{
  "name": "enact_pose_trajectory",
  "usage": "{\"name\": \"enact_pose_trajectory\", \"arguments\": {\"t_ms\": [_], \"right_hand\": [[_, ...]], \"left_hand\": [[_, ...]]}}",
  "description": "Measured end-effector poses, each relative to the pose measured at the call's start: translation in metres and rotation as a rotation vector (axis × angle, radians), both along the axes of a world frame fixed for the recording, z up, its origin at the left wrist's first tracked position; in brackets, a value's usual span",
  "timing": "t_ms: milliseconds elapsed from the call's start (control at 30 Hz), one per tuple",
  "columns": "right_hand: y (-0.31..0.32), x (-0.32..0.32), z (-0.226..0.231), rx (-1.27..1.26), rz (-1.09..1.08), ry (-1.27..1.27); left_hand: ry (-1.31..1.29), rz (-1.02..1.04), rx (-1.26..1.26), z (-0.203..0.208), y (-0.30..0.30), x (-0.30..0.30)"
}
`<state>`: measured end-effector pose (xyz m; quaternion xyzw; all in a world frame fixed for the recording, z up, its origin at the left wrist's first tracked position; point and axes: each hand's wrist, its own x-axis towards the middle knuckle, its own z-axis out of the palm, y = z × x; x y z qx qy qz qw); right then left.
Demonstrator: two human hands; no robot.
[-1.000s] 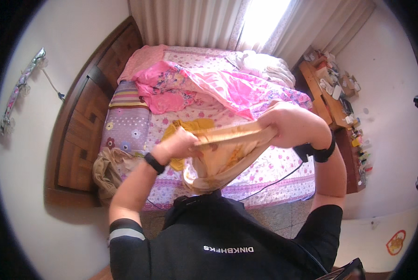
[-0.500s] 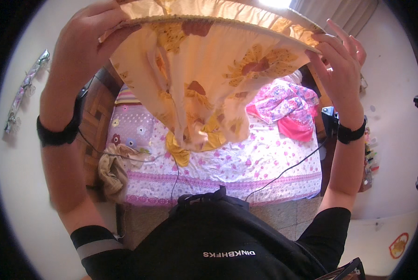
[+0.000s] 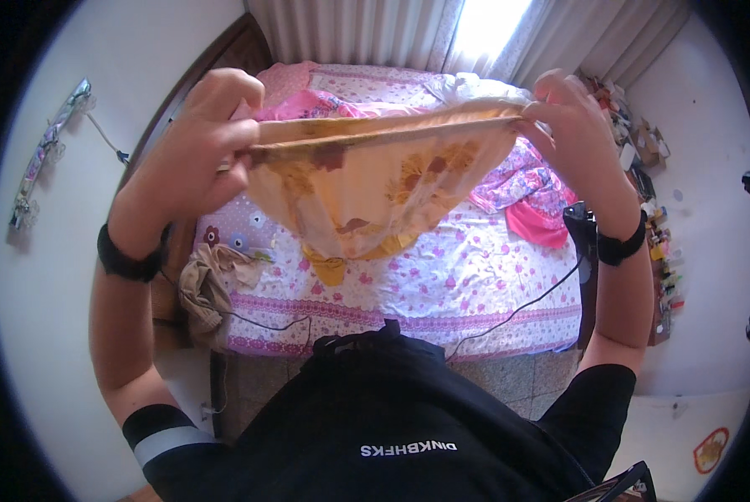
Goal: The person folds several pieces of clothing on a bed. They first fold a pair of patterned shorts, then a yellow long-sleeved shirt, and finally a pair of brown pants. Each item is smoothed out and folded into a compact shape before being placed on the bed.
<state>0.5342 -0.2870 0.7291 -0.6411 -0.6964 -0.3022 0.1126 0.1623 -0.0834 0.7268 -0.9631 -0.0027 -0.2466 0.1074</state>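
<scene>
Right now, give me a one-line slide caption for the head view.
Left hand and right hand stretch a yellow floral cloth taut above a bed with pink flowered sheets.

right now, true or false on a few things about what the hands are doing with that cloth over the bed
1. Both hands grip the yellow floral cloth. True: the left hand and right hand hold its upper edge.
2. The cloth lies flat on the bed. False: it hangs in the air above it.
3. Each wrist wears a black band. True.
4. The bed cover is plain blue. False: it is white with pink flowers.
5. A beige bundle sits at the bed's left corner. True.
</scene>
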Motion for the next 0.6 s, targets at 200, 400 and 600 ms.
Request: {"name": "enact_pose_trajectory", "arguments": {"t_ms": [200, 400, 600], "right_hand": [[0.008, 0.004, 0.004, 0.172, 0.130, -0.285], [-0.008, -0.006, 0.021, 0.228, 0.468, 0.958], [0.031, 0.021, 0.008, -0.083, 0.217, 0.821]], "left_hand": [[-0.037, 0.007, -0.297, -0.003, 0.038, -0.009], [-0.412, -0.066, -0.596, 0.008, 0.021, -0.038], [-0.210, 0.020, -0.982, -0.017, 0.047, 0.006]]}}
